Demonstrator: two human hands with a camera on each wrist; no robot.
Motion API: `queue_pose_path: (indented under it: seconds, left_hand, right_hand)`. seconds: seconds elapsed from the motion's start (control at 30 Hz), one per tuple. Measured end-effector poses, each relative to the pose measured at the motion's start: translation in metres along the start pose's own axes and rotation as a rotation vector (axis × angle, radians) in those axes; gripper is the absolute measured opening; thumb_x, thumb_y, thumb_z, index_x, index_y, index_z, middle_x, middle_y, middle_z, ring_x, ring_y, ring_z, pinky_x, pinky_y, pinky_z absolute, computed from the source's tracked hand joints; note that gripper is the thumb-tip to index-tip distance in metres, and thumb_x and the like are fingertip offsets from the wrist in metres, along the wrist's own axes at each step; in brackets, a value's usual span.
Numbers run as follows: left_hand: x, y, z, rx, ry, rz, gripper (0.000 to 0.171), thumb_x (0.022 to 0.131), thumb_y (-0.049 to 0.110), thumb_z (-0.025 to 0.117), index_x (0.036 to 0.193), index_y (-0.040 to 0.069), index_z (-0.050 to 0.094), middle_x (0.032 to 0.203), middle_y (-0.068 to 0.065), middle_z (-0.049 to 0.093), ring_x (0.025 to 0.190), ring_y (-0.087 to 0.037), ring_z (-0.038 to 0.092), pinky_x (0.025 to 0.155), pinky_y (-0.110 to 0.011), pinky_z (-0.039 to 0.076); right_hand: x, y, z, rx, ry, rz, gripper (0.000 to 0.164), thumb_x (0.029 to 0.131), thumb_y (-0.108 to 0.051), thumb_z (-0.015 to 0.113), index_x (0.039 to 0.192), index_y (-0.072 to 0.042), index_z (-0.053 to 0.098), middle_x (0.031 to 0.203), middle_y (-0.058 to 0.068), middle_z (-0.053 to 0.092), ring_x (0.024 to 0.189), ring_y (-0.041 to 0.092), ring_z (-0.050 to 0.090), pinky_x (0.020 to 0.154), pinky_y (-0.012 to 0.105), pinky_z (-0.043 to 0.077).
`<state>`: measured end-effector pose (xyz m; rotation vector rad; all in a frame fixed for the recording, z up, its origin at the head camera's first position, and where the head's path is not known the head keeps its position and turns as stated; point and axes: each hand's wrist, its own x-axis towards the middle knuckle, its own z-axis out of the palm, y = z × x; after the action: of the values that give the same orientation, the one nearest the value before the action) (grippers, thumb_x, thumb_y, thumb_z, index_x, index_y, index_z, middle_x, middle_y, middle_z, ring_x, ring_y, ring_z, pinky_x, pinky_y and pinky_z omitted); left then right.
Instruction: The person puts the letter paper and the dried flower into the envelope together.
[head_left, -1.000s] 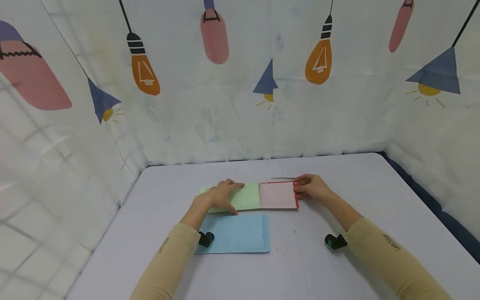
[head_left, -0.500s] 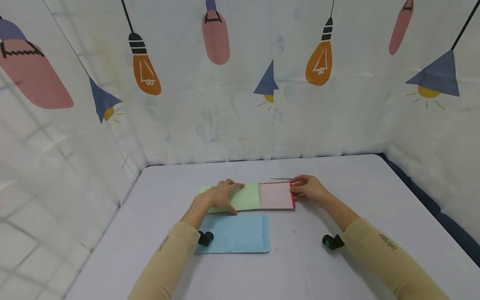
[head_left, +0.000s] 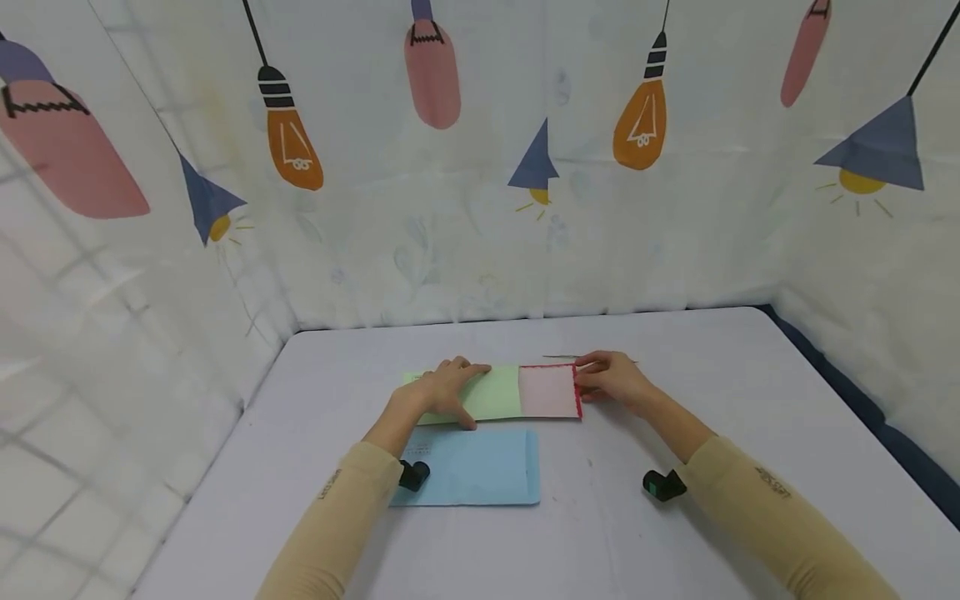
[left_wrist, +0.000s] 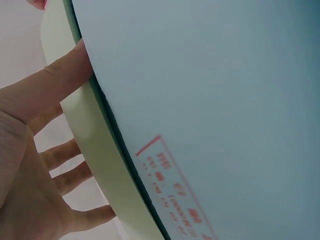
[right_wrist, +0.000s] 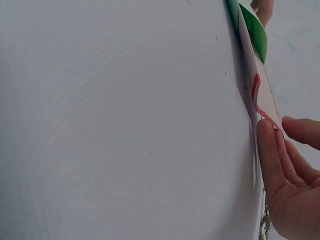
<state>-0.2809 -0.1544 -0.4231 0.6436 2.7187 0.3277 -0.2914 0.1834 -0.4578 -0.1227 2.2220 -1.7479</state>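
A pale green envelope point(head_left: 497, 396) lies at mid-table, a pink card point(head_left: 547, 392) with a red, ragged-looking edge partly inside its right end. My left hand point(head_left: 447, 390) spans the envelope, thumb at its near edge and fingers spread towards its far edge. My right hand point(head_left: 611, 379) holds the card's right end between thumb and fingers. In the right wrist view, the card point(right_wrist: 267, 97) runs up to the envelope's gaping green mouth point(right_wrist: 255, 32). Nearer me lies a light blue envelope point(head_left: 472, 467); the left wrist view shows red print on it.
A thin dark twig-like strip point(head_left: 558, 357) lies just behind the card, partly hidden by my right hand. The white table point(head_left: 600, 533) has patterned white curtains point(head_left: 480, 242) behind it and at its sides.
My right hand has moved left with the pink card, so less of the card shows outside the green envelope. My left hand and the blue envelope stay where they were.
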Motion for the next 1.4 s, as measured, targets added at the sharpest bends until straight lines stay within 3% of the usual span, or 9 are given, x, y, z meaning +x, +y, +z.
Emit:
queue_pose_path:
  seconds: [0.77,1.4]
  left_hand:
    - [0.003,-0.001,0.000,0.030,0.010,-0.002,0.099,0.077,0.038,0.092,0.159,0.022,0.039,0.150,-0.012,0.042,0.136,-0.035,0.040,0.102,-0.059,0.042]
    - [0.004,-0.001,0.000,-0.007,0.006,0.007,0.098,0.078,0.036,0.091,0.160,0.023,0.038,0.152,-0.012,0.041,0.138,-0.036,0.038,0.104,-0.060,0.039]
  right_hand:
    - [0.008,-0.001,0.014,-0.008,0.016,-0.003,0.040,0.097,-0.004,0.070,0.134,0.008,0.058,0.115,0.020,0.066,0.093,0.023,0.070,0.083,0.034,0.059]
    - [0.014,-0.008,0.034,0.020,-0.043,-0.002,0.041,0.097,-0.006,0.070,0.135,0.003,0.059,0.118,0.020,0.066,0.089,0.027,0.071,0.081,0.037,0.060]
